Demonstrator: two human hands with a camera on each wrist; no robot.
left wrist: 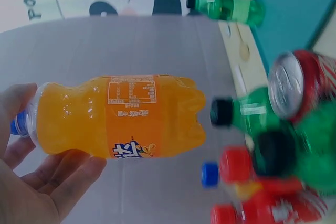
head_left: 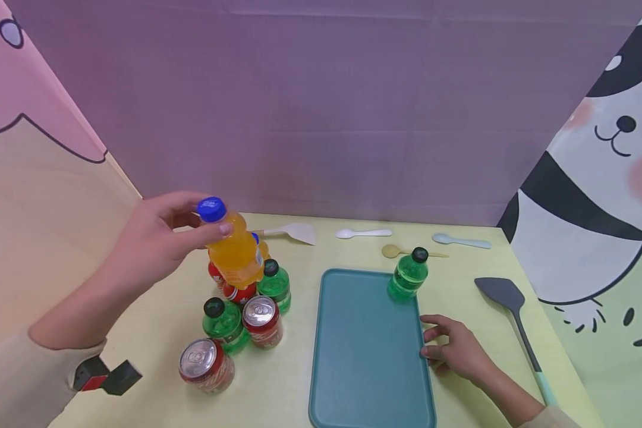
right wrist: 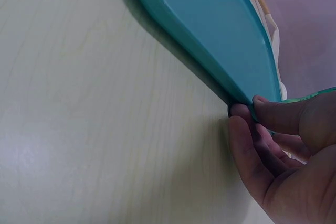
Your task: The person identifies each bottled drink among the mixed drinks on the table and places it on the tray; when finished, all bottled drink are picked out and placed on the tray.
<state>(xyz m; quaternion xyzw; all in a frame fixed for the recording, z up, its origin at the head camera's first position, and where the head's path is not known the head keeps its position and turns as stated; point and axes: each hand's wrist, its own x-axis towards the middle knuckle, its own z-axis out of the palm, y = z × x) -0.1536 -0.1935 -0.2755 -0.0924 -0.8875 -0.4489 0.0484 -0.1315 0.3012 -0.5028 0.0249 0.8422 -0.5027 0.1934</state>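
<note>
Teal plastic forms the largest item, a rectangular tray (head_left: 364, 351) lying flat on a pale yellow table (head_left: 155, 333). One green bottle (head_left: 408, 276) stands upright at the tray's far right corner. The right hand (head_left: 455, 349) rests on the table at the tray's right edge; the right wrist view shows its thumb on top of the rim and curled fingers (right wrist: 247, 145) beneath it, pinching the edge. That forearm lies low along the table, running off the bottom of the head view.

The left hand (head_left: 155, 241) is raised above the table's left side, forearm angled up from the lower left corner. Its thumb and fingers are wrapped around the neck of an orange soda bottle (head_left: 234, 248) just below the blue cap (head_left: 211, 209), holding it in the air, tilted, directly over a cluster of drinks: green bottles (head_left: 223, 324), red cans (head_left: 207, 364) and red-capped bottles. The held bottle hides part of that cluster. In the left wrist view the cans and bottles are blurred.

A dark spatula (head_left: 505, 303) lies right of the tray; small spoons (head_left: 362, 233) lie near the back wall.
</note>
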